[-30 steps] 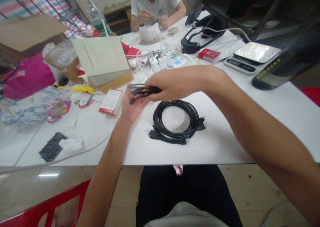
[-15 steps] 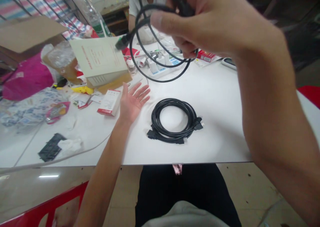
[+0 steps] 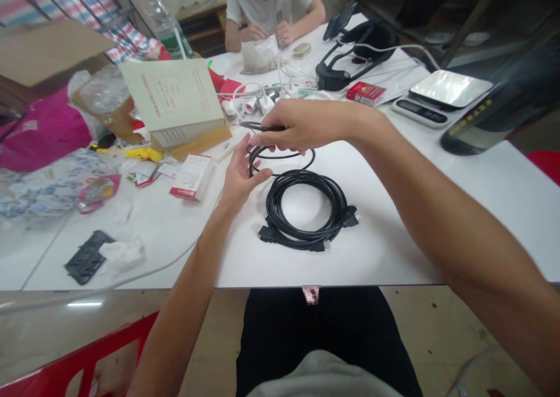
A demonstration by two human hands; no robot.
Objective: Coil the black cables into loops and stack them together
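Note:
My right hand [image 3: 297,125] is closed on a loosely looped black cable [image 3: 313,162], held just above the table. My left hand [image 3: 242,172] meets the left side of the loop, its thumb and fingers curled around the strands. Part of that cable is hidden behind my right hand. Below and nearer to me, a coiled bundle of black cables [image 3: 272,201] lies flat on the white table [image 3: 385,251], with several black plug ends sticking out at its lower edge.
A red-and-white box [image 3: 191,178] and an open cream-coloured carton [image 3: 175,102] stand to the left. A kitchen scale [image 3: 422,112], a dark bottle [image 3: 476,125] and a headset [image 3: 335,76] are at the right and back. Across the table sits a person [image 3: 273,11].
My right hand has come down and left with the looped cable, from high above the table. My left hand has gone from lying palm up and spread to curling around the loop.

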